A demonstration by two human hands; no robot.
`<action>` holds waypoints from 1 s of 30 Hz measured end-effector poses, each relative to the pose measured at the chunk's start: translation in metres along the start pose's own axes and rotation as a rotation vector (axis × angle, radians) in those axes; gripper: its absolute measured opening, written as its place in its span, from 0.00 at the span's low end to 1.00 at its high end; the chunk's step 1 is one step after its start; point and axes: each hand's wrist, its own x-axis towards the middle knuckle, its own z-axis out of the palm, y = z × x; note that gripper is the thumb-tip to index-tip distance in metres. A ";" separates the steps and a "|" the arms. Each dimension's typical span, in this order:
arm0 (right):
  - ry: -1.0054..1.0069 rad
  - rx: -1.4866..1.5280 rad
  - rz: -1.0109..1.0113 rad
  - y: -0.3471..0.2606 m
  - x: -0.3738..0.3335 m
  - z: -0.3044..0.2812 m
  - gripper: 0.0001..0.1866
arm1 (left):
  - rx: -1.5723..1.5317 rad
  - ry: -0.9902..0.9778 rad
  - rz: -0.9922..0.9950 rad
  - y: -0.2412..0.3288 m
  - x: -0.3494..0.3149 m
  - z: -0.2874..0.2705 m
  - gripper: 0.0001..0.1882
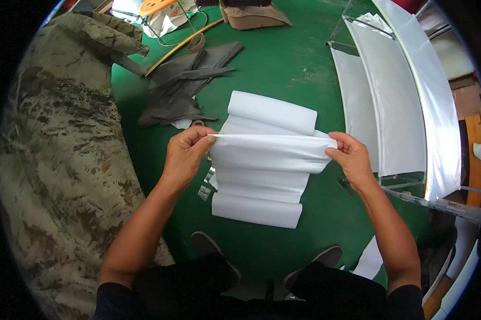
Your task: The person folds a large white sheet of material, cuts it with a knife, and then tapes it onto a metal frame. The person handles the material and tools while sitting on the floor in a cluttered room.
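A white, slightly shiny sheet is stretched between my two hands, with a straight folded edge along its top. My left hand pinches the left end of that edge between thumb and fingers. At the other end, my right hand pinches the right corner in the same way. Below and behind the held part, the material runs into a rolled end at the far side and another rolled end at the near side. Whether these are all one piece, I cannot tell.
Dark grey cloth lies on the green floor beyond my left hand. Camouflage-patterned fabric covers the left side. A metal rack with white sheets stands at right. My shoes are near the lower edge.
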 end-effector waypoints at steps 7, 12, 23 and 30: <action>-0.058 -0.200 0.019 0.008 0.005 -0.012 0.15 | 0.115 0.026 0.068 -0.007 0.001 0.000 0.06; -0.039 -0.219 -0.034 0.002 0.004 -0.010 0.12 | 0.087 0.063 0.091 -0.010 0.001 0.004 0.06; -0.087 -0.394 -0.200 -0.002 0.004 -0.013 0.08 | 0.185 0.142 0.223 -0.019 0.009 0.001 0.05; -0.085 -0.438 -0.245 -0.003 0.006 -0.011 0.08 | 0.017 0.091 0.059 -0.016 0.008 0.002 0.05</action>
